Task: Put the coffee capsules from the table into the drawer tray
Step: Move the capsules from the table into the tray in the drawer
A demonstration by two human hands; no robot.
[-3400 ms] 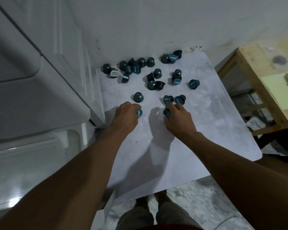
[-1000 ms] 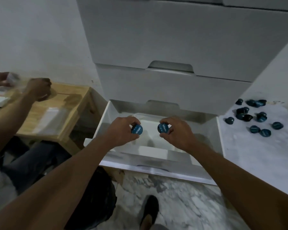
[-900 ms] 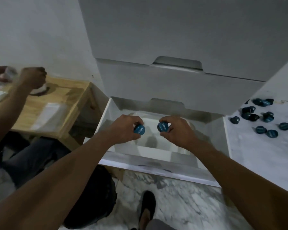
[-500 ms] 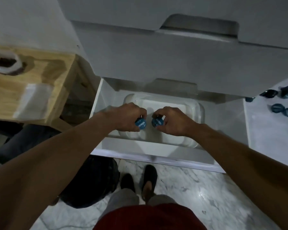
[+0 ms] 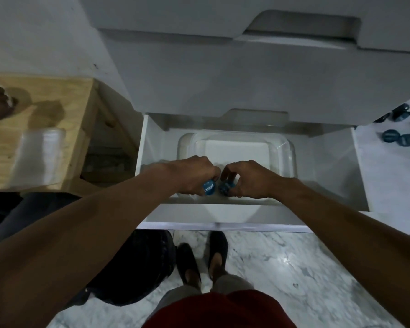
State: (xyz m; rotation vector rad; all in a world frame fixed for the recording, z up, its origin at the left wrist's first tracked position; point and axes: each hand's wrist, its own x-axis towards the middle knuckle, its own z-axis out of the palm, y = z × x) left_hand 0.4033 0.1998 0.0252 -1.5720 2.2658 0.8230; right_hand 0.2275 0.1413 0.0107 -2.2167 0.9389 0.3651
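Tray (image 5: 287, 147) near edge hidden behind both hands. Table (image 5: 388, 176) cut off at right; at least four capsules (image 5: 390, 135) visible there. Left hand (image 5: 194, 176), right hand (image 5: 249, 178) knuckles up, side by side low over clear tray in open drawer (image 5: 149, 138). Each hand's fingers curled tight round one blue capsule: left capsule (image 5: 208, 187), right capsule (image 5: 226, 187).

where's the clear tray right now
In the head view the clear tray sits inside the open bottom drawer, center frame, directly beneath both hands, left hand and right hand.
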